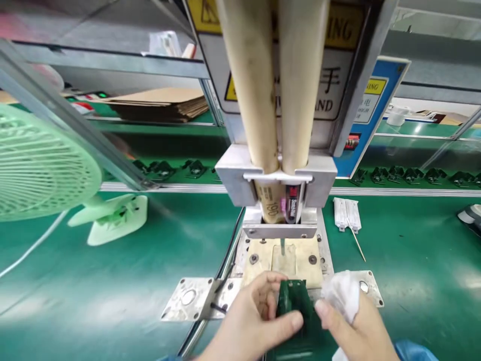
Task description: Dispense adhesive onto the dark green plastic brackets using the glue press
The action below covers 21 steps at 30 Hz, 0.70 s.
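Observation:
My left hand [250,321] pinches a small dark green plastic part [295,306] between thumb and fingers, low in the middle of the view. My right hand [355,328] touches the part's right side with its thumb and holds a crumpled white cloth [343,291] in its fingers. Both hands sit just in front of a metal fixture with a tan plate [287,258]. A thin nozzle [282,245] points down at that plate from two tan adhesive cartridges [278,100] clamped in a metal bracket [276,180].
A pale green fan [41,165] stands at the left on the green bench [93,281]. White packets with a thin stick [347,215] lie to the right of the fixture. Rows of dark parts [413,175] line a conveyor behind. Cardboard sheets [161,103] lie at the back.

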{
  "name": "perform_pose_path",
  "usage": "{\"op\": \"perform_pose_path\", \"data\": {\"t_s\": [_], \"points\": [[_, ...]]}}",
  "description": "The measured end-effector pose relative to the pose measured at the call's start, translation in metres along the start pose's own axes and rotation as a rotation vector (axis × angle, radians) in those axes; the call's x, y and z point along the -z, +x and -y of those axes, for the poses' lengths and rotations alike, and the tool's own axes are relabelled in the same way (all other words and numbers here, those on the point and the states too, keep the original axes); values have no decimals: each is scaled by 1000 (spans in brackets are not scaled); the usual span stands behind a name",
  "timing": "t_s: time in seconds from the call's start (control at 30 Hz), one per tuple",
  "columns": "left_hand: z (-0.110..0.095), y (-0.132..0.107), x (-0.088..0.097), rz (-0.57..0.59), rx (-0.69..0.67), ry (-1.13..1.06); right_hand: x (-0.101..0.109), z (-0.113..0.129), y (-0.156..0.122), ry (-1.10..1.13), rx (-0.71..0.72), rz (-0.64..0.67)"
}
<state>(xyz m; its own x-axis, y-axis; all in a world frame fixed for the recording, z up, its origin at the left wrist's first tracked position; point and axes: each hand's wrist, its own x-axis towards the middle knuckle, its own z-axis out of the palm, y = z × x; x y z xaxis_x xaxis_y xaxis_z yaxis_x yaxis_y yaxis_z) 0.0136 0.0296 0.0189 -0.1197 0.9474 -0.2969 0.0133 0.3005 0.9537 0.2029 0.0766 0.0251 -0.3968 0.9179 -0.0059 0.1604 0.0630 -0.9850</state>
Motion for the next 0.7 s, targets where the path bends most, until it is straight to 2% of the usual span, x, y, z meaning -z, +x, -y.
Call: {"op": "perform_pose_path", "data": {"t_s": [0.07,0.13,0.2,0.3,0.43,0.53,0.6,0.7], "points": [[-12,10,10,51,129,-127,8,1,-2,0,-23,-102],[-23,20,19,54,183,-194,17,0,-4,-4,-47,-179],[-30,31,26,21,179,-195,24,-3,-7,18,-74,-245],[-29,45,32,-57,120,-132,32,-8,-11,16,-137,-362],[-15,56,37,-109,-20,57,45,-15,-16,-22,-256,-473],[-9,58,37,-72,-133,210,52,-20,-17,-44,-290,-505],[-10,57,36,-45,-216,370,54,-25,-16,-59,-292,-511],[-14,51,41,-99,-278,689,57,-34,-9,-183,-252,-558]]}}
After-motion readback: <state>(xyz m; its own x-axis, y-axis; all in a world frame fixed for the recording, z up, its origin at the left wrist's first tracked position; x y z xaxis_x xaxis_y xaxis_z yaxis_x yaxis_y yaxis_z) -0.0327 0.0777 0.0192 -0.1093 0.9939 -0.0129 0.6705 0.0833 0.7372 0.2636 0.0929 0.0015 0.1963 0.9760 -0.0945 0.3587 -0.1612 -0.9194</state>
